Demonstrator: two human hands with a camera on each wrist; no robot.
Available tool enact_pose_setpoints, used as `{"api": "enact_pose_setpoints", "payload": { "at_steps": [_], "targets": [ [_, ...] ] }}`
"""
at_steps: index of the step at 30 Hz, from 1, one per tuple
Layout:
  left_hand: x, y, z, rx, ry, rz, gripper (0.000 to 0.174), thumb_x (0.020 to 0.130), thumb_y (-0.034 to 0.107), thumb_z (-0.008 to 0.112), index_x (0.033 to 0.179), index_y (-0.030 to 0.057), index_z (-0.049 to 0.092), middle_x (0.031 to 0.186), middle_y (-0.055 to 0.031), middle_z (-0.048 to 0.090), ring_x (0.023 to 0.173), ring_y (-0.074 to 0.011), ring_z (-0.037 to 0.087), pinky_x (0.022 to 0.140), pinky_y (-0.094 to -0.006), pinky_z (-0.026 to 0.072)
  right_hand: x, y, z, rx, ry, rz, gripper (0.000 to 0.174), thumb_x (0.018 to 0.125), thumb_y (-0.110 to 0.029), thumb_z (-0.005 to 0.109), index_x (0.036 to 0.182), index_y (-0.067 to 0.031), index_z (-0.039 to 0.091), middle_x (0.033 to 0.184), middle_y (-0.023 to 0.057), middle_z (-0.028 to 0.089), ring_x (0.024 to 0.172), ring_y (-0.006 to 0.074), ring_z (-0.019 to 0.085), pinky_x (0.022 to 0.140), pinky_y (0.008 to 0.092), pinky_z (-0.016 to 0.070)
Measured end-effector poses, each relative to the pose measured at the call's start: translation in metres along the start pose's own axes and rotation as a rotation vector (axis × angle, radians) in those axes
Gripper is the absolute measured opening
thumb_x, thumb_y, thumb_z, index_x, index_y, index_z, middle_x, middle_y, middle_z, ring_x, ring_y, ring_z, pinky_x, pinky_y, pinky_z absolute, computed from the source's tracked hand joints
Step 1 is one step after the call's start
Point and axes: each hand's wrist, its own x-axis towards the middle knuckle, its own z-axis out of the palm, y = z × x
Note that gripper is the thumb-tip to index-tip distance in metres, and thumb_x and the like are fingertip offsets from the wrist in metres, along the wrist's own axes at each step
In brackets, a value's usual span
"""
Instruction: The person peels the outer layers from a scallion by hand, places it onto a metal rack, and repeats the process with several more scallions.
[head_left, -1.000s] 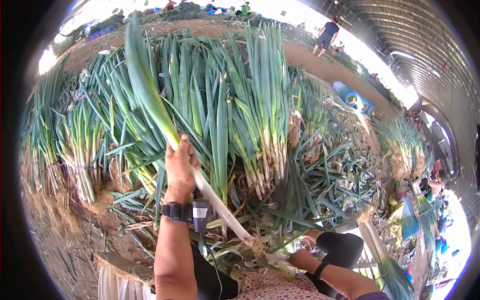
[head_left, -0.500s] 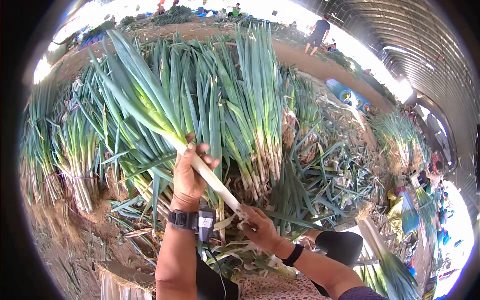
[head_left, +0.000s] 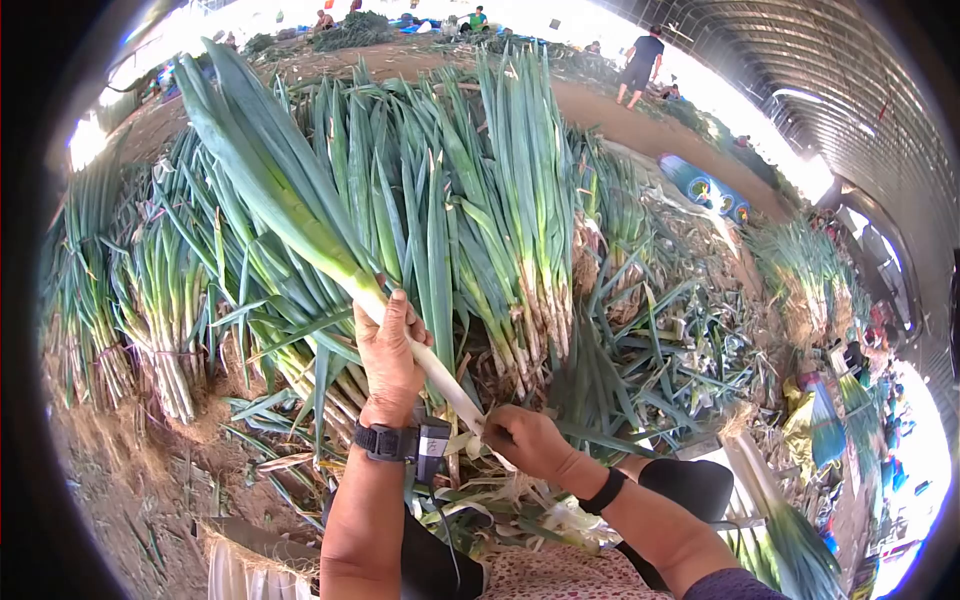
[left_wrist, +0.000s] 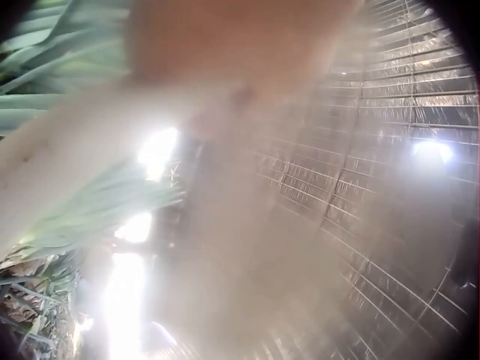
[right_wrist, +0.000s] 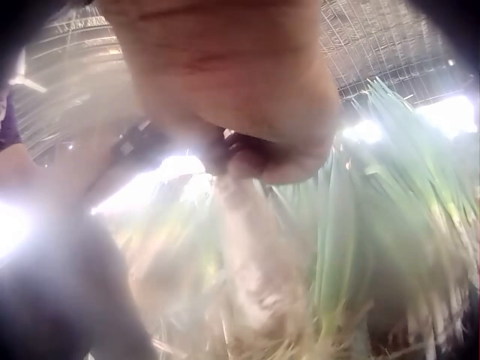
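Note:
A long green onion (head_left: pixel 290 205) slants across the head view, its green leaves at upper left and its white stalk running to lower right. My left hand (head_left: pixel 392 350) grips the stalk where the white begins. Near the root end my right hand (head_left: pixel 530 440) pinches the stalk with curled fingers, and a little of the white end shows below them. The right wrist view has the same curled fingers (right_wrist: pixel 255 161) above a blurred whitish root end (right_wrist: pixel 259 270). In the left wrist view the blurred white stalk (left_wrist: pixel 67 157) passes beside the left hand (left_wrist: pixel 240 45).
Bunches of green onions (head_left: pixel 520 200) stand in a row ahead, with more bunches (head_left: pixel 165 320) at the left. Loose trimmed leaves (head_left: pixel 650 370) cover the ground at right. White stalks (head_left: pixel 745 465) lie beside my knee (head_left: pixel 685 488). A person (head_left: pixel 641 68) stands farther back.
My right hand has come up from the low debris to the root end of the green onion, then slightly along the stalk. The left hand keeps its grip and has shifted right.

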Motion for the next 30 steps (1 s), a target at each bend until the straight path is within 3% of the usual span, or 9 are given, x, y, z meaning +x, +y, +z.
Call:
{"api": "enact_pose_setpoints", "payload": {
  "at_steps": [8, 11, 14, 16, 18, 24, 27, 28, 30],
  "targets": [
    [0.001, 0.001, 0.002, 0.091, 0.086, -0.02, 0.033, 0.087, 0.014, 0.059, 0.117, 0.014, 0.044, 0.068, 0.0013, 0.043, 0.051, -0.0093, 0.041, 0.045, -0.0253, 0.0388, -0.067, 0.01, 0.013, -0.265, -0.727, 0.079, 0.019, 0.082, -0.024, 0.056, 0.089, -0.008, 0.06, 0.082, 0.0137, 0.062, 0.075, 0.0339, 0.061, 0.065, 0.0422, 0.0489],
    [0.012, 0.015, 0.0, 0.09, 0.135, 0.011, 0.035, 0.087, 0.014, 0.06, 0.118, 0.0135, 0.043, 0.068, 0.0009, 0.043, 0.051, -0.0096, 0.041, 0.044, -0.0255, 0.0384, -0.154, 0.085, 0.038, -0.355, -0.998, 0.123, 0.026, 0.081, -0.028, 0.054, 0.093, -0.0062, 0.06, 0.087, 0.0162, 0.063, 0.078, 0.0342, 0.062, 0.067, 0.0417, 0.0491],
    [0.013, 0.014, -0.005, 0.103, 0.154, 0.036, 0.037, 0.087, 0.013, 0.06, 0.119, 0.0131, 0.041, 0.067, 0.0009, 0.042, 0.051, -0.0098, 0.042, 0.044, -0.0257, 0.0388, -0.145, 0.084, 0.019, -0.263, -0.701, 0.32, 0.028, 0.081, -0.028, 0.057, 0.098, -0.0054, 0.06, 0.087, 0.0189, 0.062, 0.084, 0.0333, 0.062, 0.071, 0.0415, 0.0491],
    [0.013, 0.009, -0.004, 0.104, 0.208, 0.034, 0.034, 0.087, 0.013, 0.061, 0.116, 0.0128, 0.042, 0.067, 0.0008, 0.041, 0.05, -0.0101, 0.042, 0.044, -0.0257, 0.0388, -0.116, 0.061, 0.012, -0.123, -0.205, 0.309, 0.036, 0.081, -0.026, 0.062, 0.114, -0.0111, 0.058, 0.094, 0.0149, 0.063, 0.088, 0.0325, 0.061, 0.072, 0.0422, 0.0506],
    [0.013, 0.007, -0.004, 0.133, 0.234, 0.032, 0.032, 0.087, 0.012, 0.058, 0.115, 0.0116, 0.042, 0.071, -0.0006, 0.043, 0.054, -0.0113, 0.042, 0.047, -0.0269, 0.0371, -0.081, 0.021, 0.004, -0.028, 0.23, 0.185, 0.037, 0.08, -0.026, 0.062, 0.114, -0.0119, 0.056, 0.092, 0.0126, 0.061, 0.084, 0.0309, 0.061, 0.069, 0.041, 0.0502],
    [0.015, 0.012, -0.004, 0.156, 0.27, 0.03, 0.031, 0.086, 0.011, 0.059, 0.112, 0.0125, 0.043, 0.068, 0.0002, 0.042, 0.05, -0.0106, 0.041, 0.044, -0.026, 0.0367, -0.035, 0.016, -0.007, -0.245, -0.198, 0.065, 0.031, 0.082, -0.02, 0.055, 0.112, -0.0124, 0.057, 0.086, 0.01, 0.059, 0.079, 0.0315, 0.06, 0.067, 0.0417, 0.0478],
    [0.017, 0.017, -0.013, 0.109, 0.252, 0.019, 0.031, 0.086, 0.011, 0.059, 0.113, 0.0127, 0.043, 0.067, 0.0008, 0.042, 0.049, -0.0101, 0.041, 0.043, -0.0256, 0.0361, -0.027, 0.02, -0.017, -0.248, -0.254, -0.015, 0.024, 0.082, -0.018, 0.052, 0.104, -0.0112, 0.06, 0.085, 0.0105, 0.059, 0.078, 0.0322, 0.059, 0.065, 0.0425, 0.0475],
    [0.018, 0.019, -0.015, 0.088, 0.243, 0.012, 0.03, 0.087, 0.011, 0.059, 0.112, 0.0127, 0.044, 0.067, 0.0008, 0.043, 0.049, -0.0101, 0.041, 0.043, -0.0254, 0.0361, -0.032, 0.024, -0.014, -0.311, -0.254, 0.0, 0.019, 0.082, -0.019, 0.05, 0.095, -0.0099, 0.061, 0.084, 0.0107, 0.059, 0.077, 0.0312, 0.06, 0.064, 0.0426, 0.0477],
    [0.02, 0.029, -0.016, 0.092, 0.25, 0.038, 0.025, 0.087, 0.012, 0.058, 0.109, 0.013, 0.046, 0.067, 0.0011, 0.043, 0.05, -0.0097, 0.041, 0.043, -0.0252, 0.036, -0.064, 0.038, -0.012, -0.474, -0.56, 0.173, 0.016, 0.082, -0.018, 0.049, 0.09, -0.0092, 0.061, 0.081, 0.0126, 0.06, 0.077, 0.0318, 0.061, 0.064, 0.0435, 0.0482]
  ]
}}
